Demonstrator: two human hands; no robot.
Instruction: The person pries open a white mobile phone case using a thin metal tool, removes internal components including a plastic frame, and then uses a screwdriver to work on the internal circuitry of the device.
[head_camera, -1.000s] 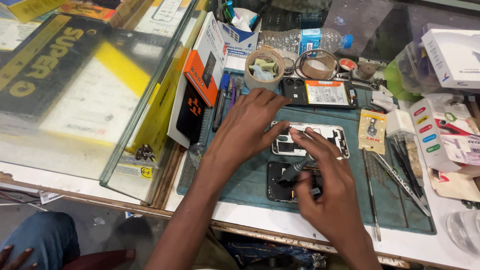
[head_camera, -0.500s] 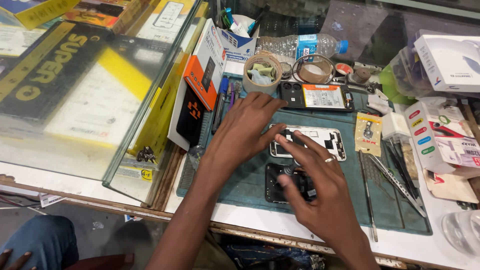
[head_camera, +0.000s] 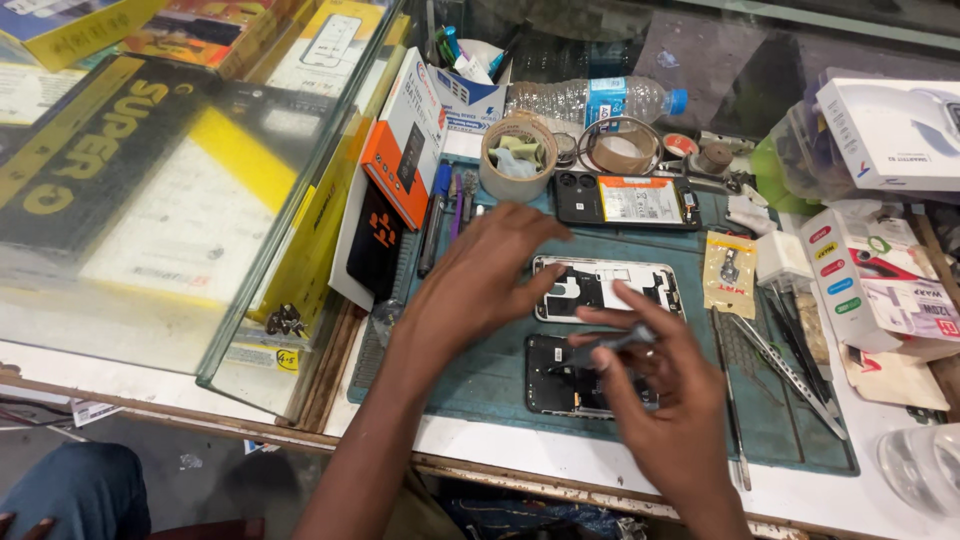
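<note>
On the teal rubber work mat (head_camera: 480, 385) the person's right hand (head_camera: 665, 420) pinches a small dark grey strip-like part (head_camera: 615, 345) between thumb and fingers, just above a black opened phone body (head_camera: 560, 375) lying near the mat's front edge. The left hand (head_camera: 480, 280) hovers with fingers spread loosely, holding nothing, beside a white phone frame (head_camera: 605, 285) at the mat's middle. The strip looks light, thin and easily bent, so I would grip it gently by its edges. Steel tweezers (head_camera: 795, 365) lie at the mat's right side.

Opened phone (head_camera: 560, 375) on mat (head_camera: 480, 385), frame (head_camera: 605, 285) behind it, tweezers (head_camera: 790, 365) to the right.
</note>
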